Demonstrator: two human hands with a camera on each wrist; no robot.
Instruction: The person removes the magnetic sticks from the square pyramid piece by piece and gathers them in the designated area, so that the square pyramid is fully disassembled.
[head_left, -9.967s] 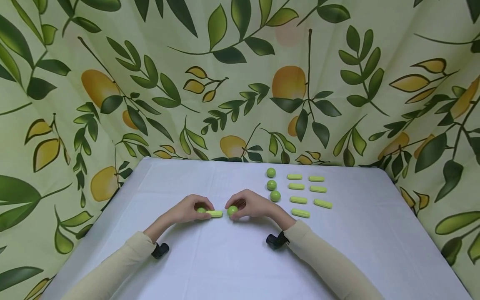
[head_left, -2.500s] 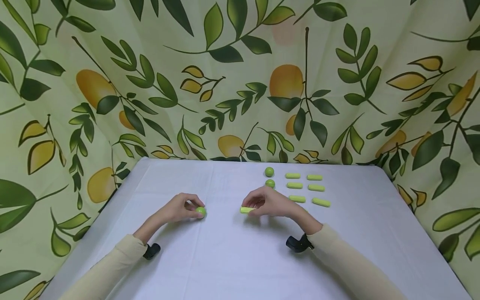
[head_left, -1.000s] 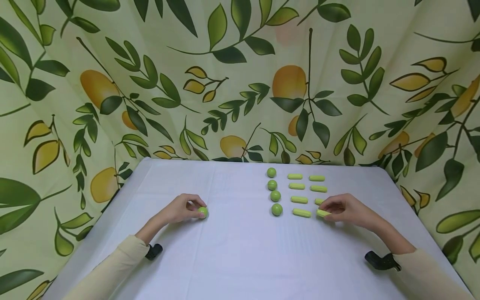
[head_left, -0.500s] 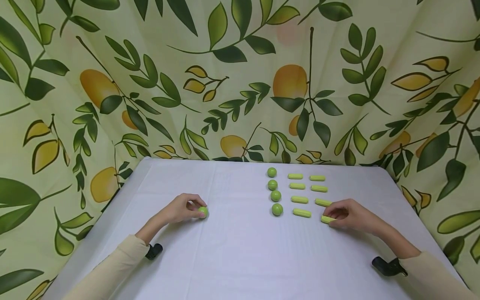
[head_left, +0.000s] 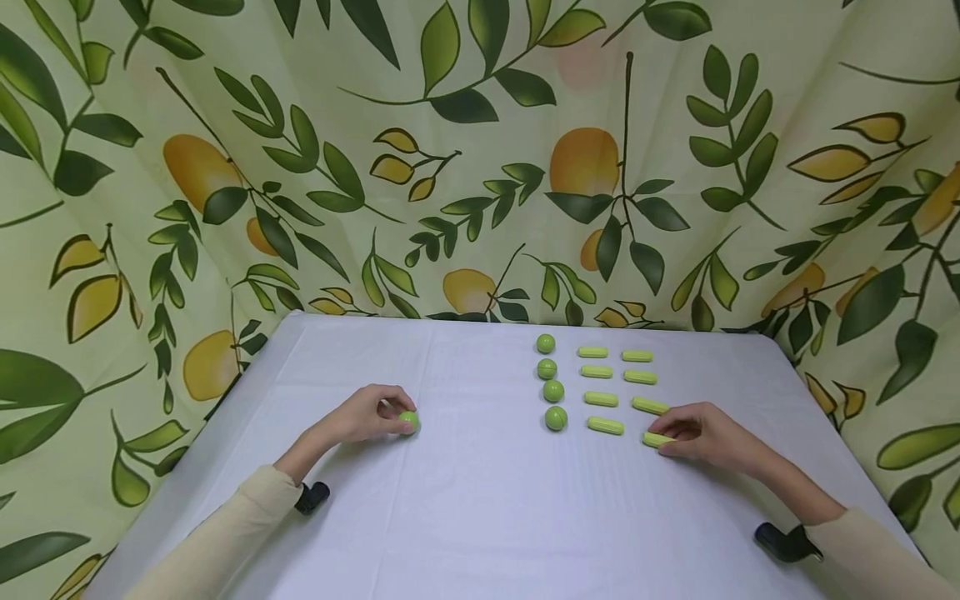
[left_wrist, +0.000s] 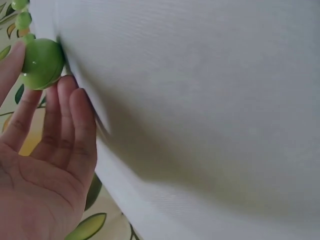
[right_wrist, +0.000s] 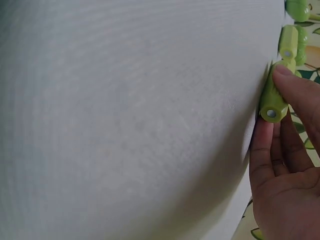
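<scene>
My left hand (head_left: 371, 414) pinches a glossy green ball (head_left: 408, 422) on the white table, left of the middle. In the left wrist view this ball (left_wrist: 44, 64) sits between the thumb and fingertips. Over on the right, my right hand (head_left: 705, 429) holds a light green magnetic rod (head_left: 657, 440) at the near end of a column of rods. The right wrist view shows that rod (right_wrist: 272, 95) under the thumb, with a silvery disc in its end. Part of it is hidden by the fingers in the head view.
Several green balls (head_left: 556, 418) form a column right of the middle. Beside them lie two columns of light green rods, one including a near rod (head_left: 605, 426), the other a rod (head_left: 648, 406) just behind my right hand. A leaf-and-fruit patterned curtain (head_left: 465, 208) hangs behind the white table (head_left: 465, 517).
Earlier, both hands were at a rod between two balls. One ball now ends the ball column; the right hand has carried the rod rightward to the outer column. The left hand stays with its ball.
</scene>
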